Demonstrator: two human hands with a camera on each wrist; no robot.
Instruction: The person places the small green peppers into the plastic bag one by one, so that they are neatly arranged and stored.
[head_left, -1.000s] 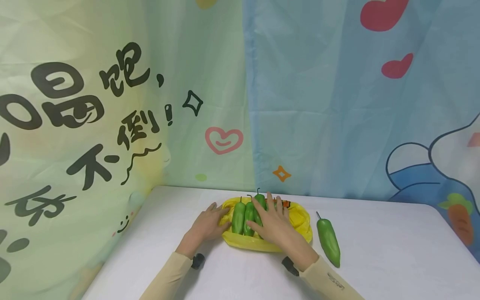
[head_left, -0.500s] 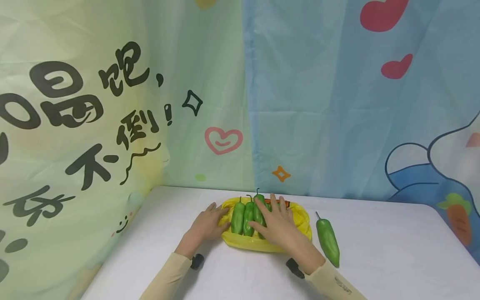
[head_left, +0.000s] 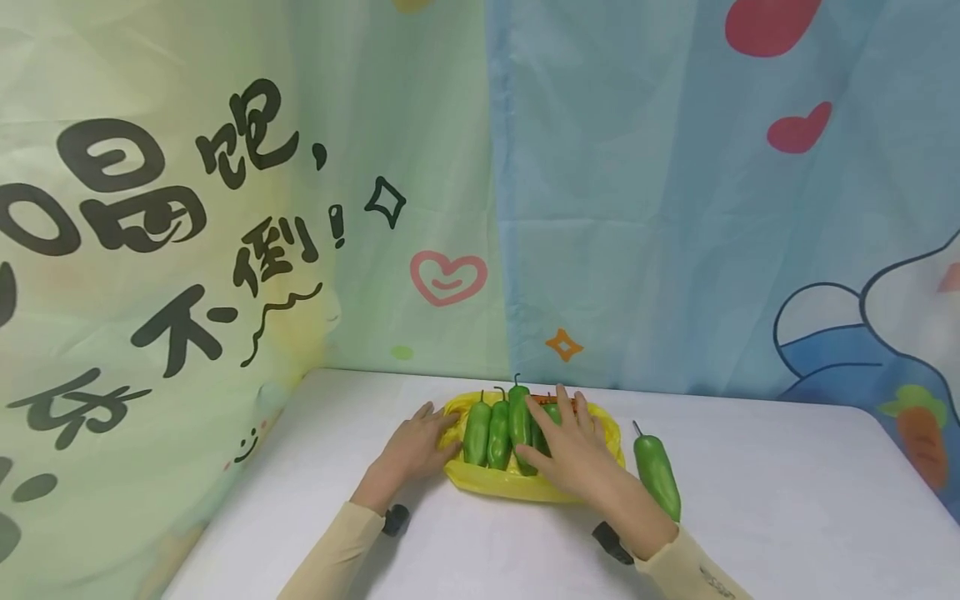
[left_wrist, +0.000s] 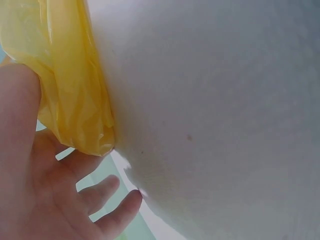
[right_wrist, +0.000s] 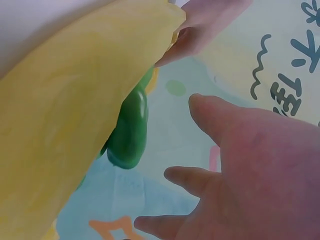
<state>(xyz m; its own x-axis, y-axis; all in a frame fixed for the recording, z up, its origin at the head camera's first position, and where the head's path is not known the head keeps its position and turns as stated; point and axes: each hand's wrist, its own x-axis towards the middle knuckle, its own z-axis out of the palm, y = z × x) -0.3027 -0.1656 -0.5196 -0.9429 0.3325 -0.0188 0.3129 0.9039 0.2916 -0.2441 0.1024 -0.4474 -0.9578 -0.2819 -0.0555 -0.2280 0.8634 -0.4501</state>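
A yellow plastic bag (head_left: 495,482), its mouth spread wide, lies on the white table with several green peppers (head_left: 477,435) side by side in it. My left hand (head_left: 414,448) rests on the bag's left edge, thumb and fingers spread. In the left wrist view, the bag's yellow film (left_wrist: 75,100) lies against the thumb and passes in front of the fingers. Over the bag's right half hovers my right hand (head_left: 581,450), fingers spread and holding nothing, partly hiding a green pepper. The right wrist view shows a pepper's rounded end (right_wrist: 128,130) above the bag's rim.
One large green pepper (head_left: 656,467) lies on the white table (head_left: 780,492) right of the bag, its lower end by my right sleeve. Something orange-red (head_left: 542,401) shows at the bag's back edge. A printed cloth curtain (head_left: 645,208) hangs behind and to the left.
My right hand has drawn back to the right, away from the peppers, uncovering more of them. The left hand has stayed at the bag's left edge.
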